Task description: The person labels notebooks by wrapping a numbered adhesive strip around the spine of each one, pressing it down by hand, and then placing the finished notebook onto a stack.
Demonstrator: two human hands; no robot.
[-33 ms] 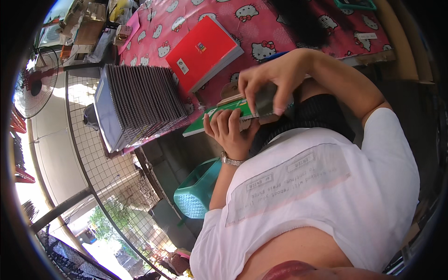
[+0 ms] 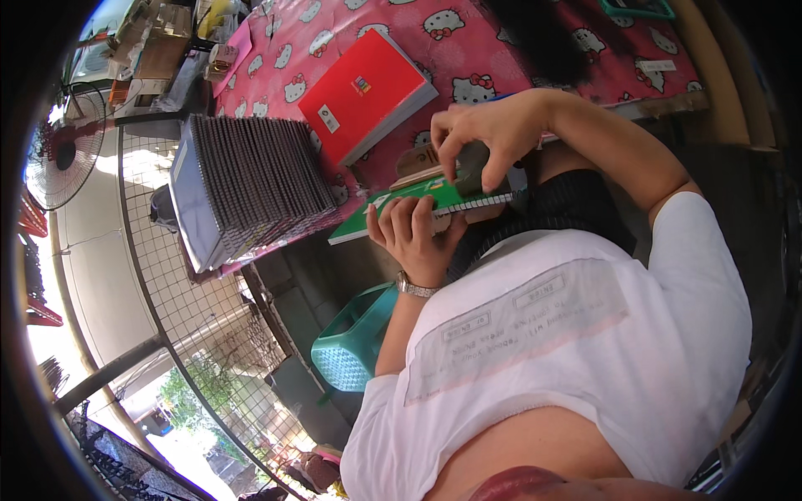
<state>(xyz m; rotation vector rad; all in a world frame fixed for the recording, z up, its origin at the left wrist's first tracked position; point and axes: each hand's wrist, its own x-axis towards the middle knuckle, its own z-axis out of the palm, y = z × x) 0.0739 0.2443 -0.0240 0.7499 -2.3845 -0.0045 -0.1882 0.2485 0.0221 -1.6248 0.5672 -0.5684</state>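
A green spiral notebook (image 2: 443, 192) lies tilted across my lap at the table's edge, its pale coil along the side nearest me. My left hand (image 2: 415, 227), with a watch at the wrist, grips the notebook near its left part, fingers on the cover and thumb beneath. Over the notebook's right part arches my right hand (image 2: 493, 138), thumb and fingers bent around a dark, rounded thing (image 2: 474, 167) against the cover. Its kind is too unclear to tell. Brown cardboard (image 2: 418, 159) shows behind the notebook.
To the left stands a stack of spiral notebooks (image 2: 259, 175) on the pink patterned tablecloth (image 2: 276, 33). A thick red book (image 2: 363, 96) lies behind my hands. A teal plastic basket (image 2: 342, 359) sits low at left, near a wire grid (image 2: 154, 225). A fan (image 2: 63, 154) is farther left.
My right hand has shifted slightly away from me, and the thing under it no longer covers the right part of the coil. My left hand stays in place on the notebook.
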